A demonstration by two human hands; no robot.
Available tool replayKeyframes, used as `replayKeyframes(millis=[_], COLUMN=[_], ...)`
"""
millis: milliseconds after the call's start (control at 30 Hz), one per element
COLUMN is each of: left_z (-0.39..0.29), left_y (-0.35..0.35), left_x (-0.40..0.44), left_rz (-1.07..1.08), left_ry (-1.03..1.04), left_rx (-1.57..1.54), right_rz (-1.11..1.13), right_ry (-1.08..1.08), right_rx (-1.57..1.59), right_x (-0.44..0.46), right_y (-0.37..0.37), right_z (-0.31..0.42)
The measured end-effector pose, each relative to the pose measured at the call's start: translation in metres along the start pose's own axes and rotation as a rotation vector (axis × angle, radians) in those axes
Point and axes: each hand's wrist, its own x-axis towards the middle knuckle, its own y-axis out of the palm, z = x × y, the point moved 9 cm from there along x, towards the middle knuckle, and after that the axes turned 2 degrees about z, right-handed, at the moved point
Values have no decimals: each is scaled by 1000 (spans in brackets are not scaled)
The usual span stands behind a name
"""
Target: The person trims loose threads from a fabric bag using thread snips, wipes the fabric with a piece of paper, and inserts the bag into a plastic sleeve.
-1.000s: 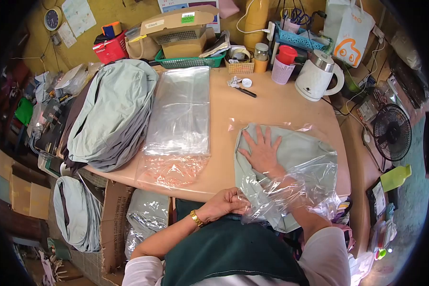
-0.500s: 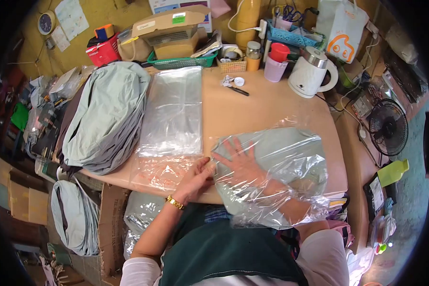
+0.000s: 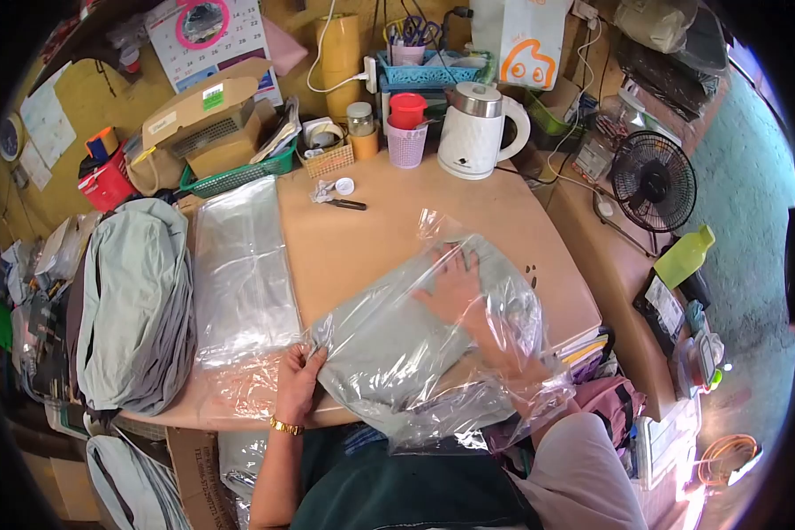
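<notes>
A folded grey-green cloth item (image 3: 389, 336) lies on the table inside a clear plastic bag (image 3: 526, 318). My right hand (image 3: 455, 283) is inside the bag, fingers spread flat on the cloth near its upper edge, with plastic over the hand and forearm. At the lower left corner my left hand (image 3: 302, 367), with a gold watch on its wrist, pinches the bag and cloth between thumb and fingers. To the left lies a stack of flat clear bags (image 3: 247, 274). Further left is a pile of similar grey-green cloth items (image 3: 137, 300).
A white kettle (image 3: 477, 132), a pink cup (image 3: 406, 144) and a green basket (image 3: 243, 173) stand along the back. A black pen-like tool (image 3: 346, 204) lies before them. A black fan (image 3: 654, 181) is at the right. A cardboard box (image 3: 199, 481) stands below the table's left front.
The view has turned to the right. My left hand has moved up to the bag's left corner and taken hold there. The plastic now covers more of the cloth, which lies slanted.
</notes>
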Motion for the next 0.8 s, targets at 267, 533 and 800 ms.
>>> replayKeyframes(millis=[267, 533, 800], left_z=[0, -5, -3], left_y=[0, 6, 12], left_x=[-10, -18, -18], left_rz=[-31, -117, -40], left_ry=[14, 30, -20], left_rx=[-26, -97, -150], right_rz=[-1, -161, -182], right_ry=[-81, -51, -329], right_rx=[-86, 36, 275], right_x=[23, 26, 41], right_y=[-12, 1, -12], right_z=[-23, -30, -3])
